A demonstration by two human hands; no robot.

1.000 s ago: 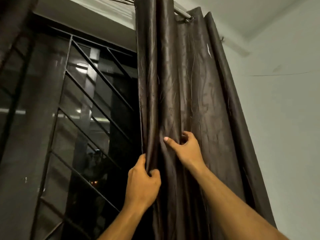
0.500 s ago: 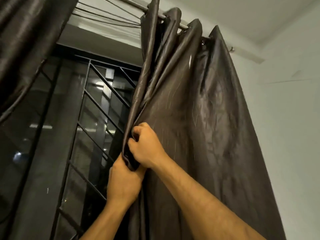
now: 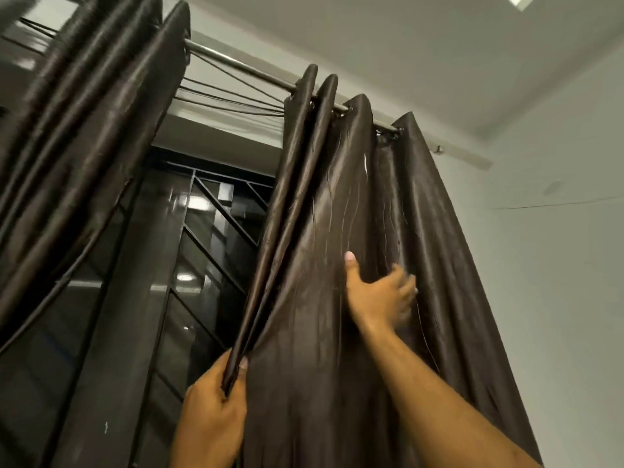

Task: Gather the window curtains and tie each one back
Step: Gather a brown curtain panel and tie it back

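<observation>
Two hands on the shiny dark brown curtain (image 3: 337, 332) by the window.

It hangs from the silver metal rod (image 3: 236, 64). The left hand (image 3: 212, 413) pinches its folded front edge tight. The right hand (image 3: 380, 293) is spread open, flat against the cloth higher up. Another dark curtain (image 3: 77, 136) hangs at the left.

We are in a room of a home, by the look of it, standing at a window. Dark, glossy curtains (image 3: 354, 265) hang by eyelets from a metal rod (image 3: 236, 64) under a plain white ceiling (image 3: 405, 45). Behind them we see dark glass panes and a black metal security grille (image 3: 216, 251) with slanted bars. The wall (image 3: 557, 265) beside us is painted pale and bare.
</observation>
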